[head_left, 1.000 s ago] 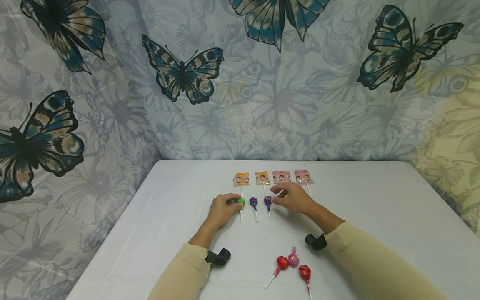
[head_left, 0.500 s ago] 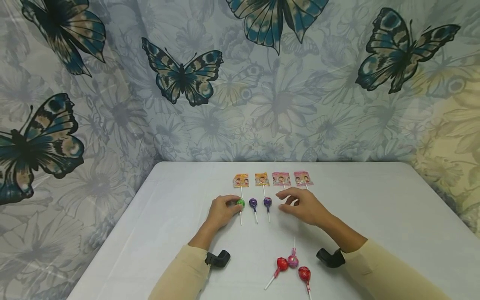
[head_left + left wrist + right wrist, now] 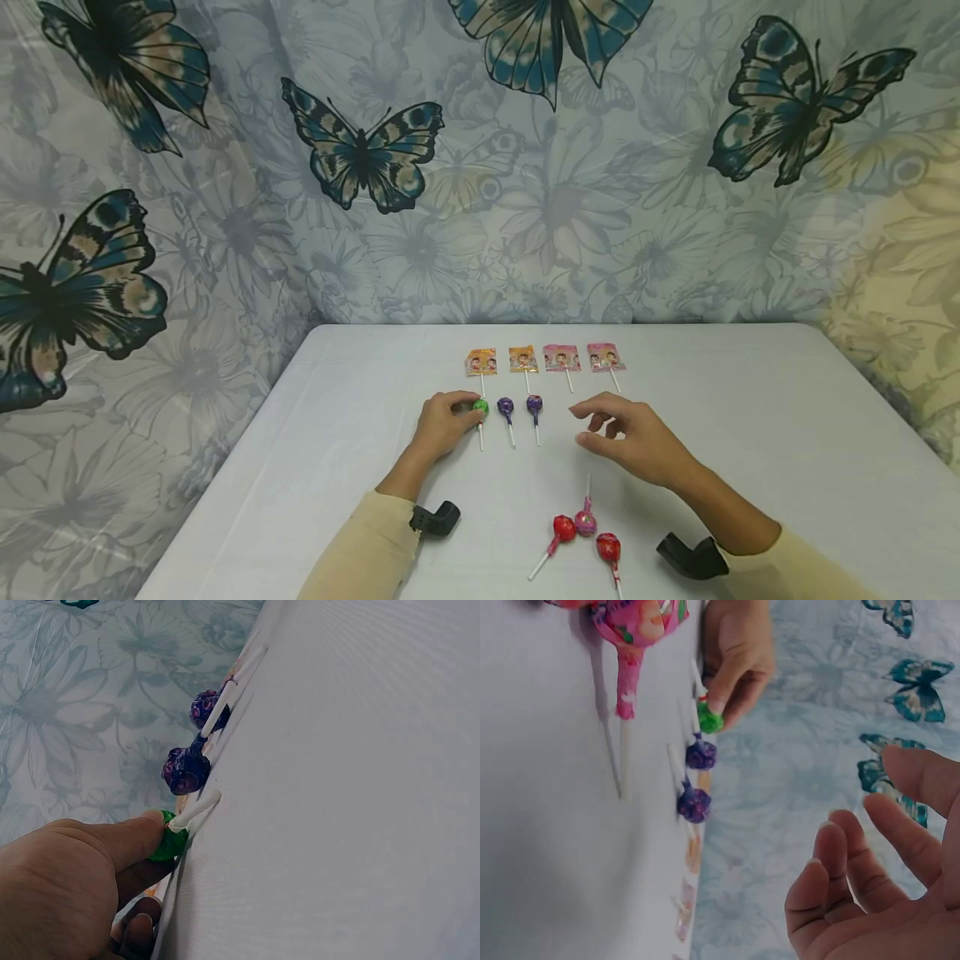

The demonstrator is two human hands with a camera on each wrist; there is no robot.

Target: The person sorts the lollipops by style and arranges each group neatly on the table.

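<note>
The green lollipop (image 3: 481,407) is pinched at its round head by the left hand (image 3: 442,425). In the left wrist view the thumb (image 3: 131,829) is seen pressed on the green head, with another finger curled under it. The lollipop lies flat on the table (image 3: 750,417), at the left end of a short row, with its stick pointing toward the person. Just beside it two purple lollipops (image 3: 506,406) are laid the same way.

The right hand (image 3: 637,437) is held a little above the table, to the right of the row. Its fingers are loosely bent and spread apart, and nothing is held in it.

The step in hand looks like setting the green lollipop straight in its row. For the next move, a gentle touch would be needed, so that the purple ones close by are not bumped. If one more is to be added, it would have to be picked from the small pile near the person, where two red lollipops (image 3: 564,527) and a pink lollipop (image 3: 586,522) lie touching. One would have to be lifted out without dragging the others.

Farther back, four flat lollipops in packets (image 3: 523,359) are lined up, two orange and two pink. Small cartoon faces are printed on them, but no words can be read. No brand is seen on the round ones. Behind the table a cloth (image 3: 360,154) with big butterflies is hung.
</note>
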